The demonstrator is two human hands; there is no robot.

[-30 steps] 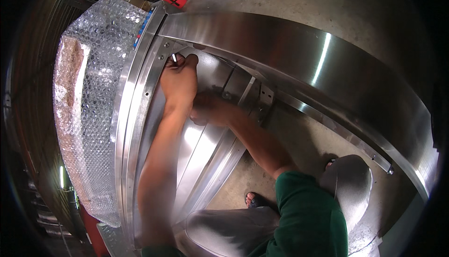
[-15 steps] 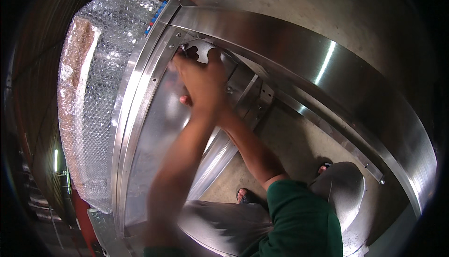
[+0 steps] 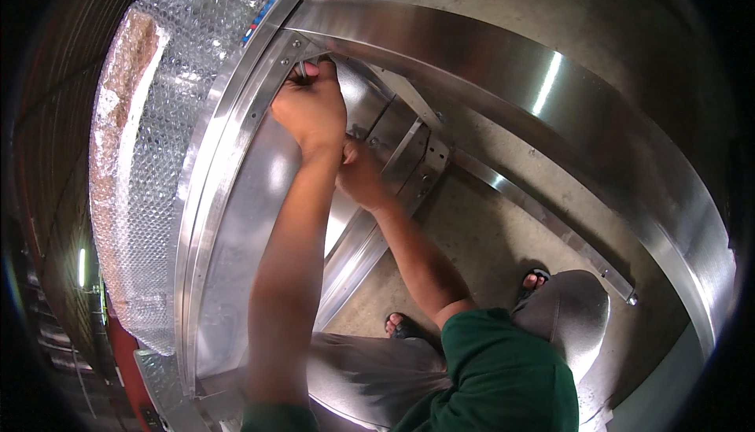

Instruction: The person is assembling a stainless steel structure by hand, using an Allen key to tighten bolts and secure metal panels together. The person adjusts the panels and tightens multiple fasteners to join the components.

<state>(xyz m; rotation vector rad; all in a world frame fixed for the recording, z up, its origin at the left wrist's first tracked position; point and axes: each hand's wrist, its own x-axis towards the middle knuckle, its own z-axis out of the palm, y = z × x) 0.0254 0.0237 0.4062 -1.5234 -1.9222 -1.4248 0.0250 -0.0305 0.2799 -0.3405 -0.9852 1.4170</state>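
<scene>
My left hand (image 3: pixel 313 108) is up in the inner corner of a stainless-steel frame (image 3: pixel 409 35), its fingers closed. A thin shiny metal piece (image 3: pixel 303 69) shows at the fingertips, close to bolt heads (image 3: pixel 296 43) on the frame's upright; its exact kind is unclear. Lower down, my right hand (image 3: pixel 364 176) lies beside my left wrist with curled fingers. That wrist partly covers its fingertips, so I cannot make out anything in them. Behind both hands is a smooth metal panel (image 3: pixel 255 219).
Bubble wrap (image 3: pixel 189 94) covers the left outer side of the frame. A perforated bracket (image 3: pixel 435 156) and a long metal bar (image 3: pixel 543 223) extend to the right. My knees and sandalled feet are below, on the concrete floor (image 3: pixel 480 227). Red and blue items lie at the top.
My right hand has come down from the corner to beside my left wrist. The left hand stays in the corner, its fingers now curled more tightly. The whole view has shifted slightly.
</scene>
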